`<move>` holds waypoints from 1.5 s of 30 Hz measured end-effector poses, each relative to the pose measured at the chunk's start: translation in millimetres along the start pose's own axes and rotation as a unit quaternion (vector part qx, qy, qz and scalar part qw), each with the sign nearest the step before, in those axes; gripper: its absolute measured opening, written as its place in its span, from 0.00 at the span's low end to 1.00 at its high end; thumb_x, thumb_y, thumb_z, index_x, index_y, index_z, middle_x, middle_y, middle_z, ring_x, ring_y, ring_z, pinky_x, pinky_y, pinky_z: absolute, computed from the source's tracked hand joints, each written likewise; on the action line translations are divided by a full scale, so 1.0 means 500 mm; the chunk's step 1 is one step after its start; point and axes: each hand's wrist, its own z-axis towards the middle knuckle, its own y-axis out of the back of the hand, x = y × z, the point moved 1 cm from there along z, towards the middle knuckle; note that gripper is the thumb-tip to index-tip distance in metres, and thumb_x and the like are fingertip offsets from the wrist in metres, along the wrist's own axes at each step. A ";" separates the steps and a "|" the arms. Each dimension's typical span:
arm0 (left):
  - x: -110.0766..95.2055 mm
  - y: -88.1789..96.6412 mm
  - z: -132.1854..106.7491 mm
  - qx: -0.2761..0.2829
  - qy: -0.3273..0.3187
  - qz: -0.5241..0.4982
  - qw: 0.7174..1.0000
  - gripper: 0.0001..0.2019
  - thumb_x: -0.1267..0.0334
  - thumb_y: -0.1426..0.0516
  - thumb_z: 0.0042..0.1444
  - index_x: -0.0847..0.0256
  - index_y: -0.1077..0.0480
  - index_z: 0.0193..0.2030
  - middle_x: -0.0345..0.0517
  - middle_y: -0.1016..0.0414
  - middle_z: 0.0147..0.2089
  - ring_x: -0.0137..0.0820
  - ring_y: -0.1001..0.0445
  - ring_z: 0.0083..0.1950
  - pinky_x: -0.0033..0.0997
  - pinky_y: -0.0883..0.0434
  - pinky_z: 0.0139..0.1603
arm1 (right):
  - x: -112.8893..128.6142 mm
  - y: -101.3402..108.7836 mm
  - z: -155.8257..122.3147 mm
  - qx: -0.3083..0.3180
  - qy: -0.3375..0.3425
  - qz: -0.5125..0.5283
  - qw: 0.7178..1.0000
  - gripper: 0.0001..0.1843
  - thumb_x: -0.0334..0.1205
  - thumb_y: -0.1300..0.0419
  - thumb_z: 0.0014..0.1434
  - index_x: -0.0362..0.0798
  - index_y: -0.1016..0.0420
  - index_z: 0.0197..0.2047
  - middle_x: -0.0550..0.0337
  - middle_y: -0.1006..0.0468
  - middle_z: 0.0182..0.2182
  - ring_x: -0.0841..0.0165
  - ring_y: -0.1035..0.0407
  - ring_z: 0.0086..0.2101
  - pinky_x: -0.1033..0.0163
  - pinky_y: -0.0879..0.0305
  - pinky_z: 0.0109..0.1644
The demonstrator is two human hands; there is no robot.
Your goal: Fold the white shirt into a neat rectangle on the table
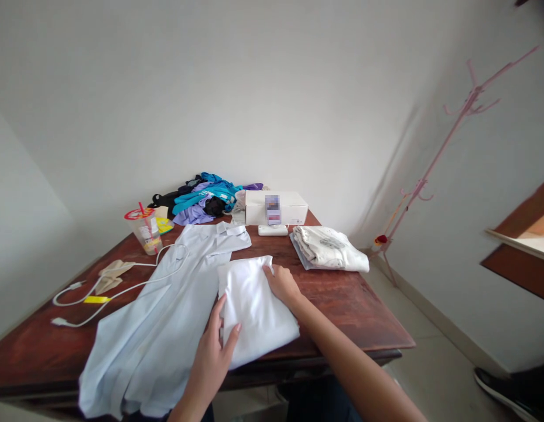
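Observation:
A folded white garment lies near the front edge of the dark wooden table. My left hand rests open on its near left edge, fingers stretched flat. My right hand presses on its far right corner, fingers curled over the cloth's edge. Under the white garment and to its left, a pale blue shirt is spread flat, its hem hanging over the table's front edge.
A stack of folded pale clothes sits at the right. Behind are a white box, a small white device and a heap of coloured clothes. A plastic cup, white cable and pink coat stand are nearby.

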 end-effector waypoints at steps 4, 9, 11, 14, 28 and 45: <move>-0.011 0.016 0.004 0.027 -0.046 0.093 0.994 0.30 0.50 0.50 0.69 0.54 0.46 0.75 0.56 0.30 0.67 0.47 0.26 0.63 0.43 0.23 0.55 | 0.003 -0.005 0.002 -0.020 0.030 0.021 0.999 0.26 0.55 0.56 0.74 0.45 0.25 0.47 0.44 0.17 0.42 0.54 0.23 0.44 0.60 0.37 0.43; -0.084 0.045 0.078 -0.071 -0.135 0.197 0.969 0.35 0.46 0.49 0.68 0.57 0.51 0.76 0.63 0.48 0.76 0.55 0.42 0.74 0.58 0.32 0.66 | 0.039 0.027 -0.005 -0.031 0.160 0.116 0.980 0.25 0.55 0.56 0.74 0.48 0.27 0.37 0.54 0.18 0.34 0.62 0.24 0.36 0.64 0.39 0.39; -0.109 0.036 0.123 -0.068 -0.193 0.218 0.954 0.31 0.50 0.51 0.71 0.58 0.50 0.76 0.60 0.50 0.78 0.52 0.48 0.77 0.58 0.37 0.69 | 0.041 0.024 0.000 -0.015 0.125 0.077 0.989 0.23 0.53 0.53 0.73 0.48 0.27 0.38 0.51 0.18 0.37 0.59 0.23 0.38 0.63 0.39 0.39; -0.115 -0.003 0.174 0.045 -0.254 0.270 0.927 0.28 0.51 0.53 0.73 0.54 0.47 0.76 0.53 0.47 0.78 0.50 0.50 0.78 0.59 0.38 0.70 | 0.021 0.003 0.007 0.001 0.041 -0.003 0.999 0.17 0.50 0.50 0.71 0.47 0.26 0.44 0.46 0.17 0.42 0.54 0.22 0.42 0.60 0.39 0.41; -0.060 -0.028 0.221 0.197 -0.299 0.299 0.885 0.33 0.40 0.51 0.69 0.44 0.51 0.77 0.48 0.52 0.79 0.55 0.54 0.78 0.70 0.47 0.72 | -0.046 -0.020 0.008 -0.103 0.120 0.206 0.966 0.08 0.43 0.50 0.67 0.51 0.37 0.36 0.65 0.29 0.27 0.67 0.33 0.29 0.66 0.44 0.36; 0.029 -0.103 0.293 0.203 -0.310 0.208 0.905 0.29 0.43 0.49 0.69 0.39 0.46 0.75 0.45 0.47 0.78 0.49 0.47 0.77 0.57 0.42 0.73 | -0.057 -0.022 0.028 -0.003 0.047 0.076 0.996 0.09 0.34 0.46 0.58 0.49 0.37 0.26 0.63 0.27 0.25 0.69 0.34 0.29 0.66 0.49 0.33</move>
